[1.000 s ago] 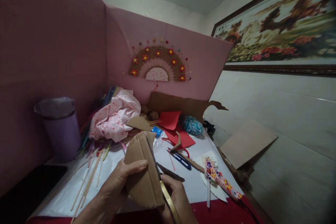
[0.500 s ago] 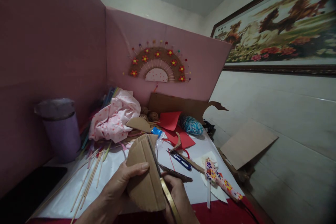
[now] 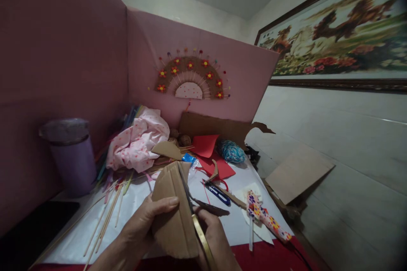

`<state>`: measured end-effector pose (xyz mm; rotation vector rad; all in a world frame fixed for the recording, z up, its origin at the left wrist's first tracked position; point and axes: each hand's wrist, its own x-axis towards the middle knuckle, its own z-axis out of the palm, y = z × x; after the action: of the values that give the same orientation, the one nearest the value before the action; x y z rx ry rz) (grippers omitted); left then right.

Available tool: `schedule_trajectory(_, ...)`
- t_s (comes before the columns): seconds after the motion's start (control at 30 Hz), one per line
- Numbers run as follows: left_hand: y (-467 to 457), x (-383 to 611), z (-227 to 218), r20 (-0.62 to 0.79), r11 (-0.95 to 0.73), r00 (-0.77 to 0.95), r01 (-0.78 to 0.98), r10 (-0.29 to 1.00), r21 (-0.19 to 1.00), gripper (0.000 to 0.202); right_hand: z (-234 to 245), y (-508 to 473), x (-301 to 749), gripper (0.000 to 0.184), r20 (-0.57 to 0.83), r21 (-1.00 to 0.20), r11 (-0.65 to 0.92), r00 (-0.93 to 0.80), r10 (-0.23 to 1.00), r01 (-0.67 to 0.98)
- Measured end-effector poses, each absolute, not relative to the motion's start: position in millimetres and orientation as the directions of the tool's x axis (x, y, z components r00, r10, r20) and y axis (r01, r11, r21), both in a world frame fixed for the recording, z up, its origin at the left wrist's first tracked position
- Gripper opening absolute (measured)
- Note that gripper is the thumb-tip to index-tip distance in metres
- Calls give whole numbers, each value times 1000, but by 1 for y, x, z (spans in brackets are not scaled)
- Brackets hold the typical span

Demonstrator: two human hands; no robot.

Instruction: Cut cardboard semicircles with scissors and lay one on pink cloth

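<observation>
My left hand (image 3: 140, 228) grips a curved piece of brown cardboard (image 3: 173, 211), thumb across its face, holding it upright above the table. My right hand (image 3: 214, 237) is closed on a pair of scissors (image 3: 193, 216) with gold handles. The blades stand apart, one running up the cardboard's right edge, the other pointing right. A smaller cardboard half-round (image 3: 167, 149) lies behind on a pile of sticks.
White paper covers the table (image 3: 136, 203), with thin wooden skewers (image 3: 108, 216), pink dotted cloth (image 3: 138, 142), red paper (image 3: 210, 152), blue yarn (image 3: 231, 151), a blue snipper (image 3: 218, 192) and a patterned glue gun (image 3: 267, 218). A purple tumbler (image 3: 71, 156) stands left. Pink boards wall the back.
The cardboard dipped slightly between my hands and the lower blade swung a little outward to the right. Both hands have kept their grip.
</observation>
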<state>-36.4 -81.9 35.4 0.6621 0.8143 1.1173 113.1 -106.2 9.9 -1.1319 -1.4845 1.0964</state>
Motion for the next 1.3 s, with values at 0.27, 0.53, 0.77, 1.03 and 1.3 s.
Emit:
schedule_trajectory(0.27, -82, -37, 34, -205, 312, 262, -481, 943, 819, 36, -2, -94, 110, 42, 153, -973, 160, -57, 987, 168)
schedule_trajectory(0.53, -83, -37, 35, -174, 291, 272, -480, 946, 828, 50, 7, -102, 110, 29, 263, -962, 269, -103, 959, 48)
schedule_trajectory(0.77, -85, -36, 34, -222, 328, 262, -495, 939, 805, 39, 0, -102, 106, 20, 214, -977, 211, -122, 969, -36)
schedule_trajectory(1.03, -83, -37, 35, -164, 300, 311, -464, 936, 833, 39, 15, -89, 125, 44, -42, -983, -32, 53, 998, -183)
schedule_trajectory(1.3, -86, -36, 38, -82, 263, 446, -362, 891, 894, 53, 47, -93, 137, 55, 124, -952, 116, -12, 992, -285)
